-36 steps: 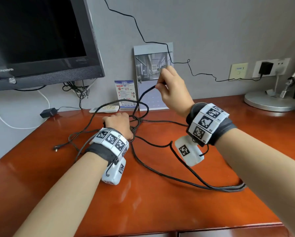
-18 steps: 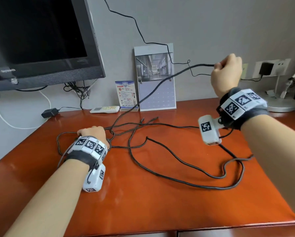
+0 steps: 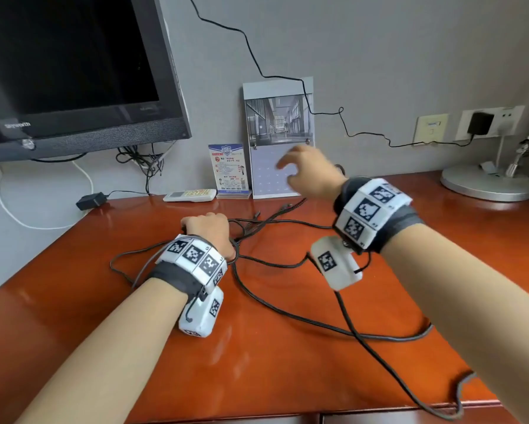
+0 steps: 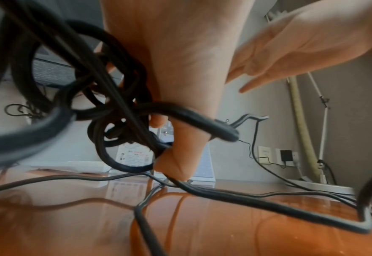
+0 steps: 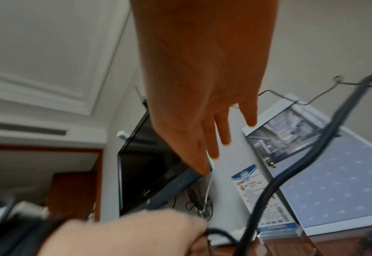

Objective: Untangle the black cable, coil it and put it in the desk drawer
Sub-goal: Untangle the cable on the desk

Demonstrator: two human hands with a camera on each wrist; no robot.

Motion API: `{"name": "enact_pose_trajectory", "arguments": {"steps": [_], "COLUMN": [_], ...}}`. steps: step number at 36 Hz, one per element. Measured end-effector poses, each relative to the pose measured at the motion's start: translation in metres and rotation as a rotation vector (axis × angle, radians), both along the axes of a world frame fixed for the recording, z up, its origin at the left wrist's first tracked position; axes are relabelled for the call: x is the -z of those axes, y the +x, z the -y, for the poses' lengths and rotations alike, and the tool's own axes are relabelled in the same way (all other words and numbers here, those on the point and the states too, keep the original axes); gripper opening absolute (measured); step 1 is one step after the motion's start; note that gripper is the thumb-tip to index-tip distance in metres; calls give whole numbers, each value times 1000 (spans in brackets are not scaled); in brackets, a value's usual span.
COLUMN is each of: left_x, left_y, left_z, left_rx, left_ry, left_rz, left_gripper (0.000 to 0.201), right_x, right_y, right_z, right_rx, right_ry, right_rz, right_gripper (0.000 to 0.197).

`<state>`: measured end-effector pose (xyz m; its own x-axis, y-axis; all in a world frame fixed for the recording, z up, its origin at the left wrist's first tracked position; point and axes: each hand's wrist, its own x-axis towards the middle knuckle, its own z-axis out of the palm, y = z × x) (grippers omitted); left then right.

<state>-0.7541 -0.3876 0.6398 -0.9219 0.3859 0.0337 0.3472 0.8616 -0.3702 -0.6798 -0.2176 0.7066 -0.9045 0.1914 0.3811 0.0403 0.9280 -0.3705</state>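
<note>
The black cable [image 3: 388,338] lies in loose loops across the red-brown desk [image 3: 257,377], and one loop hangs over the front edge at the right. Its tangled part is bunched at the left centre. My left hand [image 3: 208,231] rests there as a fist, and the left wrist view shows its fingers [image 4: 180,52] curled round the knot of cable [image 4: 202,119]. My right hand [image 3: 306,175] hovers blurred above the back of the desk; its fingers [image 5: 202,86] are straight and hold nothing. A cable strand [image 5: 290,173] runs beside it without touching.
A dark TV [image 3: 67,56] hangs at the back left. Against the wall stand a calendar [image 3: 280,133] and a leaflet card [image 3: 228,166], with a remote [image 3: 189,195] beside them. A lamp base [image 3: 483,185] sits back right. A thin wire [image 3: 364,136] runs to the wall socket [image 3: 480,122].
My right hand let go of the cable end it held up at the right and swung left and down, now empty. The lifted strand dropped onto the desk. The left hand keeps its grip.
</note>
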Motion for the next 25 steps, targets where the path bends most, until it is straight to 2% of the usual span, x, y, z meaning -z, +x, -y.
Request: {"name": "enact_pose_trajectory", "arguments": {"steps": [1,3,5,7,9,12,18,22,25], "left_x": [-1,-3,-6,-8,-9,-11,-8,-3,0], "left_y": [2,6,9,12,14,15,12,7,4], "left_z": [-4,-10,-13,-14,-15,-16,-18,-13,-11], "left_rx": [18,37,45,56,65,79,61,21,-10], "left_ry": [3,1,13,42,59,63,54,21,6], "left_rz": [0,2,-12,-27,-30,-36,5,37,38], "left_gripper": [56,57,57,54,53,54,59,61,61], "right_x": [0,4,8,15,21,28,31,15,-6], "right_y": [-2,-5,-5,-5,-4,-6,-6,4,10], "right_z": [13,35,48,52,51,49,39,25,8], "right_rx": [-105,-202,-210,-210,-198,-163,-214,-289,-257], "right_ry": [51,134,214,262,260,270,227,129,50], "right_rz": [63,218,329,358,341,333,327,150,-26], "right_gripper": [42,36,32,36,33,16,23,22,19]}}
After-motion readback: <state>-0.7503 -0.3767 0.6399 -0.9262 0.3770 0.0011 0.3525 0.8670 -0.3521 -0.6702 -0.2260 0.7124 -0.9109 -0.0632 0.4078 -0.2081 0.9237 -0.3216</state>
